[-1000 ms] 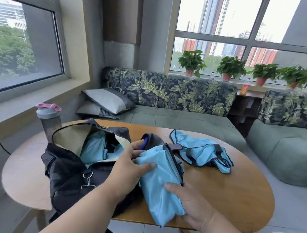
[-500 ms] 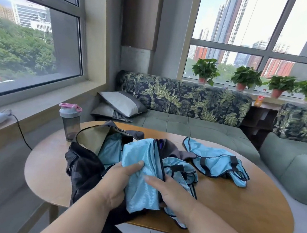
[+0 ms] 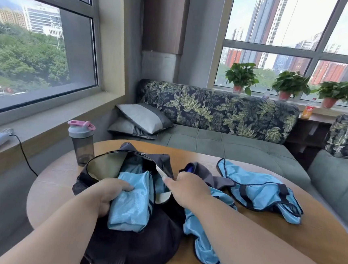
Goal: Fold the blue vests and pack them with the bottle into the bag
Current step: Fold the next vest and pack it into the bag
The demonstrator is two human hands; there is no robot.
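Head view, looking down over a round wooden table (image 3: 285, 242) with an open black duffel bag (image 3: 138, 244) as the landmark.

Risks, judged from this moment: the folded blue vest (image 3: 131, 201) is only half inside the bag's mouth, so it could spring open or catch on the zipper edge if pushed in crooked. The bag's flap could drop shut if the right hand lets go. A loose vest (image 3: 206, 235) just right of the bag hangs over the table's near edge and may slide off.

Nearest, the left hand (image 3: 106, 195) is clamped on the folded vest, fingers curled over its top, pressing it toward the opening. The right hand (image 3: 187, 187) reaches across the bag's right side, thumb and fingers pinched on the flap's pale lining, holding the mouth open.

Further right of the bag, another unfolded vest (image 3: 258, 189) lies flat on the table. Behind the bag's left corner stands the shaker bottle (image 3: 81, 142), upright, lid closed, not yet packed.
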